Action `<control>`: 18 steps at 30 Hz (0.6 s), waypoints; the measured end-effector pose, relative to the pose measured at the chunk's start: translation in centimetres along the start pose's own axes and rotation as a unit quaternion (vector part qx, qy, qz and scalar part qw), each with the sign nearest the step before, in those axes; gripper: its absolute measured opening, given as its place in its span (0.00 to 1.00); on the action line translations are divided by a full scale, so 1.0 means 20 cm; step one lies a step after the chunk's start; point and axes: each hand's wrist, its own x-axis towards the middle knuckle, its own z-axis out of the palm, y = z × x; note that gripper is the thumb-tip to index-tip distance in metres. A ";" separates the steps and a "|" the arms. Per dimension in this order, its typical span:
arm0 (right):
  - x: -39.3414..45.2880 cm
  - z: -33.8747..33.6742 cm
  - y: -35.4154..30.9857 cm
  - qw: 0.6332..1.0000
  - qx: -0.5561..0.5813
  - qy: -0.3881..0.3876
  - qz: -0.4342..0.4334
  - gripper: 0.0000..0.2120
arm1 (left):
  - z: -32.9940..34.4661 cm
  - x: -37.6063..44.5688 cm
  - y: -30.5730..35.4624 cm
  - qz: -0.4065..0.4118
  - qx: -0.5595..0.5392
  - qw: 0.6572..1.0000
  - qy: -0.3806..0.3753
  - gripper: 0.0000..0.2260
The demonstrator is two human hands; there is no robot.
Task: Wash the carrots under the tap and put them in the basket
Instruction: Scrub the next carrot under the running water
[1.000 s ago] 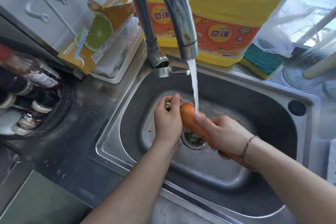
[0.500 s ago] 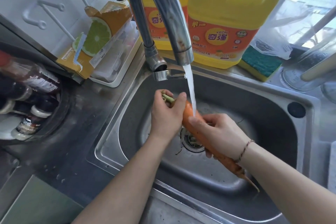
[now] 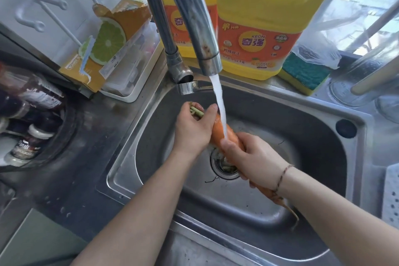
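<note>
Carrot has shifted lengthwise under the stream; left hand grips its top, right hand its middle, so rinsing continues.

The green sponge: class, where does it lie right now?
In the head view, the green sponge lies on the sink's back ledge at upper right, beside the yellow detergent jug.

One camera only, worn on the person's head, looking forward and steeply down into the sink from close above. The tap rises almost against the lens. Wide-angle bending curves the edges, so the worktop's outer parts are probably distorted.
</note>
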 end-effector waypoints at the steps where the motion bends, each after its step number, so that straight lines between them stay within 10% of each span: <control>1: 0.01 0.01 -0.01 1.000 -0.002 0.020 0.014 0.20 | 0.00 0.00 0.00 0.014 0.022 1.000 0.006 0.24; 5: 0.04 0.04 -0.02 0.994 0.061 -0.005 0.095 0.32 | -0.01 -0.02 -0.01 0.052 0.072 0.996 -0.003 0.23; 11: 0.02 0.07 0.06 0.997 -0.028 -0.062 -0.046 0.13 | -0.05 0.06 -0.03 -0.017 0.054 0.998 -0.001 0.19; 18: 0.01 0.10 0.02 0.960 -0.262 0.102 -0.016 0.20 | 0.00 0.07 0.03 0.000 0.114 0.992 0.052 0.15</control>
